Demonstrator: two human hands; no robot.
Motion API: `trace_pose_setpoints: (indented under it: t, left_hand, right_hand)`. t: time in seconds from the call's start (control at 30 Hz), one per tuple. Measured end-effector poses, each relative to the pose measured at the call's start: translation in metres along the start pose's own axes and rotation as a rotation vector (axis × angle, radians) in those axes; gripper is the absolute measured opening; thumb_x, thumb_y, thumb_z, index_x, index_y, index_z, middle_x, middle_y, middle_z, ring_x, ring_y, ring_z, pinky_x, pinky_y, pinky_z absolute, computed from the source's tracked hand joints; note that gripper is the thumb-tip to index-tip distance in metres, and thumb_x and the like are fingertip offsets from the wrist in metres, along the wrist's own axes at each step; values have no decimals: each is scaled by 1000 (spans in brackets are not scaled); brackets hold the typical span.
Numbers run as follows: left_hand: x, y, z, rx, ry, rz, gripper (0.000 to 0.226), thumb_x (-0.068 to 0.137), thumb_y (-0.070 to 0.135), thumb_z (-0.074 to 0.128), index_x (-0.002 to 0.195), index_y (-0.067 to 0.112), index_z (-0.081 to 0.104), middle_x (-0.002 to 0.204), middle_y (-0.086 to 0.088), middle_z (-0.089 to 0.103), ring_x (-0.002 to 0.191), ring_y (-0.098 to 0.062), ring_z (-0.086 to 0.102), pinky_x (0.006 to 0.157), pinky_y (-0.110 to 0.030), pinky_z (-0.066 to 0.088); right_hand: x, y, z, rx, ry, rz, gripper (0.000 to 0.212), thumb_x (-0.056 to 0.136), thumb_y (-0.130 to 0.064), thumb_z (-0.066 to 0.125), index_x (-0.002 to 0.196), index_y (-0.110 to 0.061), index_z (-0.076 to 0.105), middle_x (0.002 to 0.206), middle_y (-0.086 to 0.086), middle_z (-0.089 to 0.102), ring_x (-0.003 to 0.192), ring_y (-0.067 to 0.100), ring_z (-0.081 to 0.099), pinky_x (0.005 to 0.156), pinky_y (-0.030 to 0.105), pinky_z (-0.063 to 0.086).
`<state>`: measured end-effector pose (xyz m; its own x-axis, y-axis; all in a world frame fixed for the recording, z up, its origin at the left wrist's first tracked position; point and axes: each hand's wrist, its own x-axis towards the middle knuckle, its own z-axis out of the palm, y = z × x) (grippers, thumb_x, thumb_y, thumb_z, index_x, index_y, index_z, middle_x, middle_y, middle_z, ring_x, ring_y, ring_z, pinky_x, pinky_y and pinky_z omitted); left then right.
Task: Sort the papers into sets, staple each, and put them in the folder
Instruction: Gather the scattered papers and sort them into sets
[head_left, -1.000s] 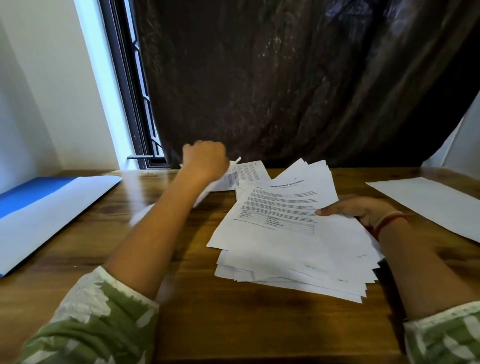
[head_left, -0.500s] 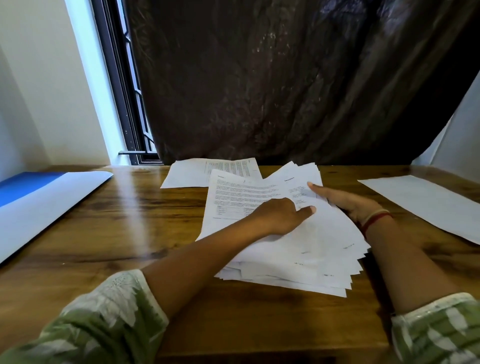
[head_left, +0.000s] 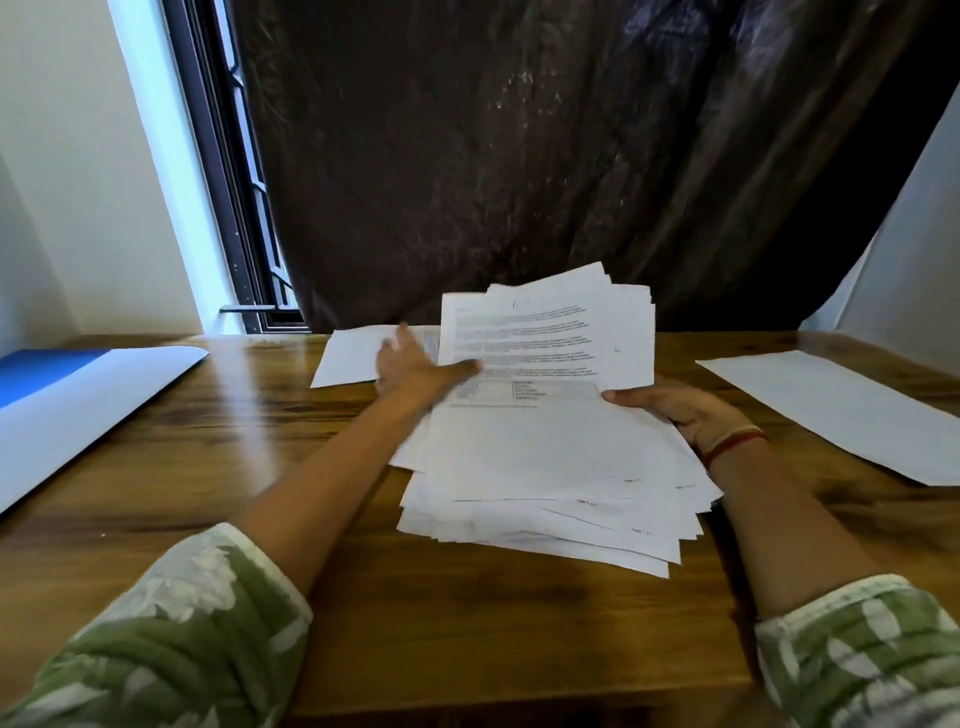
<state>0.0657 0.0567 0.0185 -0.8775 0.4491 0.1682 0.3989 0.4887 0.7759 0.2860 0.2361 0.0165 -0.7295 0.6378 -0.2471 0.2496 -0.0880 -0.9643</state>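
Note:
A loose, fanned stack of printed white papers (head_left: 550, 467) lies on the wooden table in front of me. The top sheets (head_left: 545, 338) are raised at their far end and stand tilted above the stack. My left hand (head_left: 415, 371) pinches their left edge, thumb on the printed face and fingers behind. My right hand (head_left: 680, 410) grips their lower right corner, thumb on top. One separate printed sheet (head_left: 350, 358) lies flat behind my left hand. Another white sheet (head_left: 836, 413) lies at the right. The open blue and white folder (head_left: 83, 400) rests at the far left.
A dark curtain (head_left: 519, 156) hangs just behind the table's far edge, with a window frame (head_left: 228, 208) to its left. Bare wood (head_left: 249, 415) shows between the folder and the stack, and along the near edge.
My left hand laid a sheet down at the back, came back onto the stack, and now both hands have lifted the top sheets up off the pile.

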Motion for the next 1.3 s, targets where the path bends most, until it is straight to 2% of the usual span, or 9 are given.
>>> trace_pose_setpoints:
  t: [0.07, 0.23, 0.33, 0.43, 0.53, 0.67, 0.93, 1.2, 1.3]
  left_hand:
    - [2, -5, -13, -217, -199, -172, 104, 70, 53, 78, 147, 15, 20, 144, -10, 43, 125, -31, 49, 97, -41, 46]
    - [-13, 1, -24, -652, -626, -228, 37, 81, 17, 75, 116, 15, 64, 112, -10, 71, 103, -30, 67, 94, -44, 52]
    - [-13, 1, -13, -634, -692, -207, 41, 82, 5, 72, 120, 14, 62, 115, -11, 69, 103, -31, 67, 90, -44, 54]
    - [-14, 0, -4, -625, -701, -206, 39, 83, 1, 69, 120, 11, 61, 115, -12, 68, 99, -30, 67, 76, -37, 59]
    - [-19, 0, -3, -614, -672, -174, 32, 85, -1, 66, 114, 12, 61, 105, -8, 69, 89, -25, 67, 58, -27, 59]
    - [-22, -1, -5, -611, -640, -158, 33, 85, -1, 67, 115, 12, 61, 103, -8, 68, 87, -24, 67, 58, -27, 58]
    - [-18, -12, -25, -503, -550, -109, 33, 88, 7, 66, 119, 14, 57, 108, -5, 64, 84, -19, 63, 59, -25, 49]
    - [-13, -24, -43, -428, -507, -118, 32, 87, 13, 67, 117, 18, 55, 115, -5, 60, 88, -20, 60, 65, -28, 47]
    - [-14, -23, -44, -412, -510, -108, 33, 88, 14, 67, 118, 19, 55, 116, -5, 60, 91, -21, 60, 70, -29, 47]
  right_hand:
    - [1, 2, -3, 82, -8, -21, 34, 81, -13, 72, 113, -18, 64, 105, 11, 72, 101, 35, 65, 89, 48, 52]
    - [-3, 5, -6, 68, 38, -18, 41, 78, -21, 77, 117, -20, 63, 107, 10, 72, 104, 36, 65, 96, 52, 49]
    - [-5, 1, -6, -64, 88, -60, 31, 83, -23, 75, 112, -21, 64, 104, 2, 73, 98, 27, 67, 85, 41, 54]
    - [6, 2, -25, -339, 546, -189, 30, 87, -36, 69, 110, -16, 65, 108, 6, 70, 98, 26, 65, 84, 35, 53]
    - [5, 14, -66, -907, 1016, -45, 45, 95, -41, 54, 131, -14, 54, 136, 16, 53, 125, 36, 49, 109, 50, 32]
    - [2, 39, -97, -1044, 834, 357, 69, 96, -60, 35, 150, -16, 30, 159, 16, 18, 146, 37, 14, 113, 62, -6]
    - [8, 19, -52, -1190, 837, 113, 41, 99, -27, 52, 133, -6, 48, 135, 18, 53, 122, 34, 51, 104, 43, 41]
    - [6, 8, -35, -1317, 889, -72, 31, 95, -22, 58, 123, -7, 58, 117, 14, 64, 103, 28, 63, 87, 33, 51]
    - [2, -9, -21, -1173, 964, -281, 26, 93, -22, 60, 113, -7, 64, 108, 14, 67, 97, 30, 64, 80, 36, 52]
